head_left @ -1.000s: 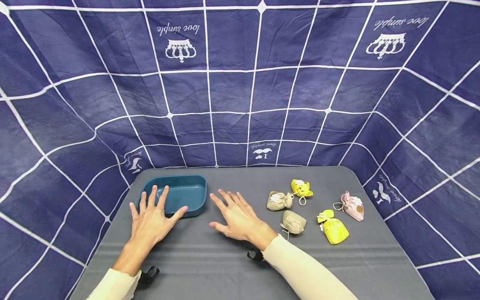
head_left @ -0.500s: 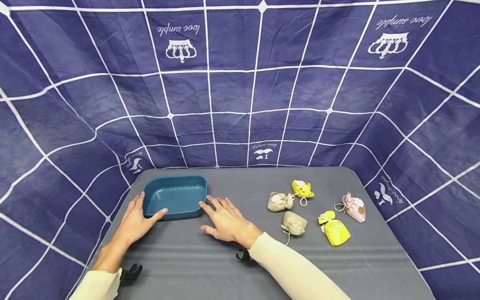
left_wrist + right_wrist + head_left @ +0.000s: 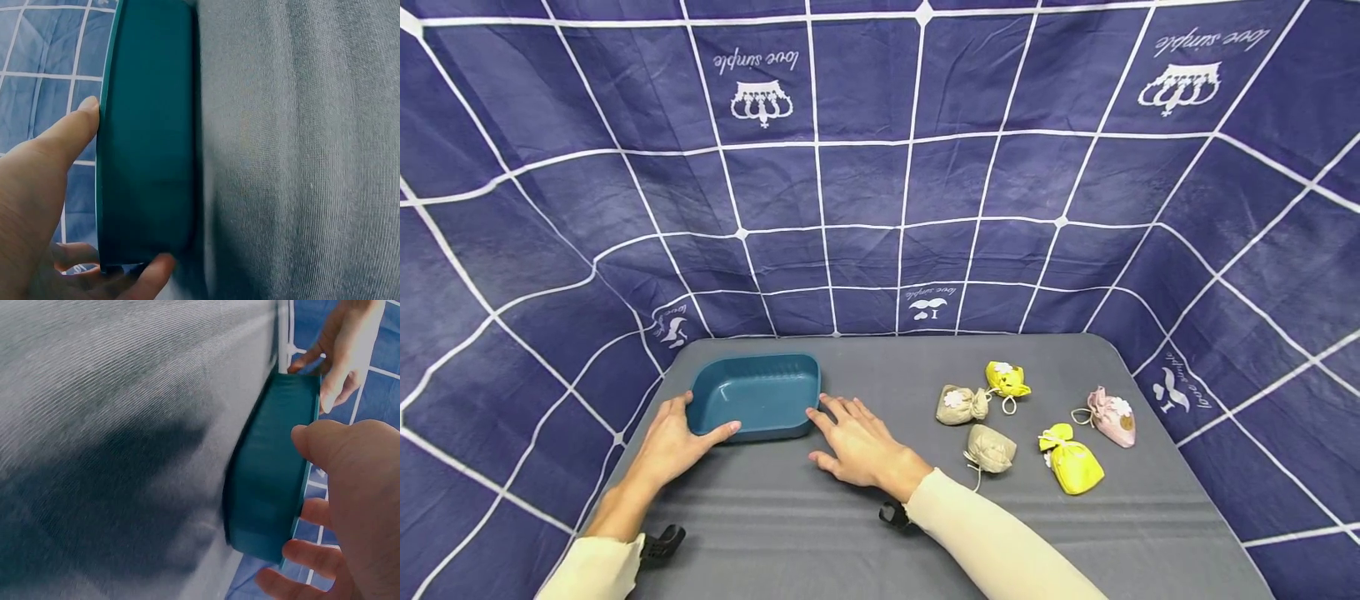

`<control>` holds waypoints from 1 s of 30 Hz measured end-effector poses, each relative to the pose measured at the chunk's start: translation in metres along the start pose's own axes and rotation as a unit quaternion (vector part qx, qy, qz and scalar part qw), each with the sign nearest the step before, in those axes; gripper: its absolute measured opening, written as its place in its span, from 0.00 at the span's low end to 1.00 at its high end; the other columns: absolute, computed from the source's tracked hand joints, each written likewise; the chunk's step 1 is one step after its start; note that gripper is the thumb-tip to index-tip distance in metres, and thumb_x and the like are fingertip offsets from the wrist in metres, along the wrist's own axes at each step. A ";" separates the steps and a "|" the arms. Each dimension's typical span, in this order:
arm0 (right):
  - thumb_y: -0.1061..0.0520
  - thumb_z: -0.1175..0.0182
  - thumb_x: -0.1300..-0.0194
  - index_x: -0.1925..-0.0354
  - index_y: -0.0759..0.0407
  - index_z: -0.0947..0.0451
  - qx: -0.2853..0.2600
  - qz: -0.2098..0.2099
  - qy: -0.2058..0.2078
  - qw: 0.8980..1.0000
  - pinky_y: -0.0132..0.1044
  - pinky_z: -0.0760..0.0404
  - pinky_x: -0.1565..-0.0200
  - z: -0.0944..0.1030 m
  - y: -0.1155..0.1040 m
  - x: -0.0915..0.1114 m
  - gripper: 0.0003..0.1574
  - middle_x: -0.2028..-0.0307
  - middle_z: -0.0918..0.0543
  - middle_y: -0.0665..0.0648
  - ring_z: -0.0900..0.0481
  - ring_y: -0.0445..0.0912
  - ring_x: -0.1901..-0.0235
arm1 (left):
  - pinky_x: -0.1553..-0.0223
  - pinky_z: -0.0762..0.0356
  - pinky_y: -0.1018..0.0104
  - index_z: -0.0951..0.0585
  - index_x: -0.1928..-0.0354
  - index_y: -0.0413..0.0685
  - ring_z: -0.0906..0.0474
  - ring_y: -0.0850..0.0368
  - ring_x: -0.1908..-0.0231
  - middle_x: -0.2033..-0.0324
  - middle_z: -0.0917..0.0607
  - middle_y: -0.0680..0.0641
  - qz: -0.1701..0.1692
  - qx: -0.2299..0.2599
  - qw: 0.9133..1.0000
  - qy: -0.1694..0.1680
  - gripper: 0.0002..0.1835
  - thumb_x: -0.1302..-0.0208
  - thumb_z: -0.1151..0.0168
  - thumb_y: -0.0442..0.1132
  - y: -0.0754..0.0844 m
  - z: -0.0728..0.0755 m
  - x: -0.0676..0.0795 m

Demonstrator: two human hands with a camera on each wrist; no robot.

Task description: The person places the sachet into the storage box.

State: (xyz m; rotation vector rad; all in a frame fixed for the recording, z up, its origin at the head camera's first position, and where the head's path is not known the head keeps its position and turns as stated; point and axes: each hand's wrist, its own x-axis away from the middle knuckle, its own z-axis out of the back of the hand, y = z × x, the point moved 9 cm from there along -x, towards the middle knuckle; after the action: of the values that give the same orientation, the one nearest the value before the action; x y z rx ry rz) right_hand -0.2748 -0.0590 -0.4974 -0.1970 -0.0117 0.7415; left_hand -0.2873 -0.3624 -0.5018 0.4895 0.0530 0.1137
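Observation:
A teal rectangular tray [image 3: 752, 429] with rounded corners sits on the grey table at the left, and nothing lies in it. My left hand [image 3: 666, 446] holds its near left corner: the thumb lies along the near rim, the other fingers round the left end. In the left wrist view the thumb tip [image 3: 90, 106] meets the rim. At the tray's right end, my right hand [image 3: 865, 446] touches the wall with its fingers fairly straight. Its thumb [image 3: 309, 439] overlaps the near wall in the right wrist view.
Several small drawstring pouches lie to the right: two beige pouches [image 3: 990, 450], two yellow pouches [image 3: 1077, 468] and a pink pouch [image 3: 1112, 417]. The grey table [image 3: 820, 542] is bordered at the back and sides by a blue gridded cloth [image 3: 865, 192].
My left hand has come down from over the tray to its left end. The right hand has moved left to the tray's right end. The tray has shifted slightly right and nearer.

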 end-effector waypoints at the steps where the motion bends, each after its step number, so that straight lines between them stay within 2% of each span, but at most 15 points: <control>1: 0.33 0.39 0.10 0.08 0.45 0.35 0.004 0.001 0.002 1.000 0.57 0.32 0.09 0.001 0.000 0.001 0.45 0.08 0.35 0.58 0.28 0.57 0.12 | 0.22 0.30 0.20 0.42 0.14 0.18 0.31 0.13 0.23 0.22 0.33 0.13 0.000 0.001 1.000 0.001 0.72 0.33 0.21 0.73 0.000 -0.001 0.000; 9: 0.34 0.37 0.11 0.10 0.47 0.30 0.019 0.006 0.016 1.000 0.56 0.31 0.10 0.007 0.010 0.013 0.43 0.10 0.31 0.60 0.27 0.58 0.13 | 0.24 0.27 0.20 0.39 0.16 0.18 0.29 0.13 0.24 0.23 0.30 0.13 0.004 0.013 1.000 -0.010 0.72 0.36 0.17 0.73 0.012 -0.005 0.004; 15: 0.35 0.36 0.12 0.12 0.49 0.28 0.020 0.008 0.023 1.000 0.57 0.31 0.10 0.012 0.020 0.028 0.42 0.12 0.28 0.62 0.26 0.58 0.13 | 0.21 0.29 0.20 0.45 0.11 0.23 0.32 0.14 0.20 0.18 0.33 0.14 -0.008 0.014 0.999 -0.030 0.76 0.38 0.15 0.72 0.026 -0.011 0.005; 18: 0.36 0.34 0.12 0.13 0.51 0.27 0.017 0.009 0.030 0.999 0.57 0.25 0.13 0.014 0.024 0.034 0.42 0.13 0.27 0.62 0.25 0.59 0.15 | 0.20 0.29 0.19 0.46 0.10 0.23 0.33 0.13 0.19 0.18 0.34 0.13 -0.021 0.012 0.999 -0.034 0.77 0.39 0.15 0.71 0.034 -0.015 0.005; 23: 0.38 0.32 0.13 0.15 0.53 0.24 0.004 0.010 0.049 0.999 0.56 0.13 0.24 0.019 0.032 0.046 0.41 0.14 0.26 0.63 0.23 0.60 0.16 | 0.23 0.26 0.19 0.45 0.10 0.24 0.29 0.13 0.22 0.20 0.31 0.13 -0.036 0.011 0.999 -0.037 0.77 0.41 0.13 0.71 0.045 -0.019 0.007; 30: 0.40 0.31 0.14 0.17 0.54 0.22 -0.006 0.016 0.068 0.998 0.57 0.12 0.25 0.022 0.041 0.064 0.38 0.18 0.22 0.65 0.22 0.61 0.18 | 0.24 0.23 0.22 0.42 0.10 0.25 0.25 0.16 0.24 0.23 0.26 0.15 -0.039 0.017 0.998 -0.046 0.77 0.42 0.13 0.72 0.059 -0.029 0.012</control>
State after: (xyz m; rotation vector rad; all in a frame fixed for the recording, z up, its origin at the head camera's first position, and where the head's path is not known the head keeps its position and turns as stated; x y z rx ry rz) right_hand -0.2572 0.0173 -0.4874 -0.2598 0.1174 0.7589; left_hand -0.2835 -0.2958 -0.4993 0.5261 -0.0164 0.0127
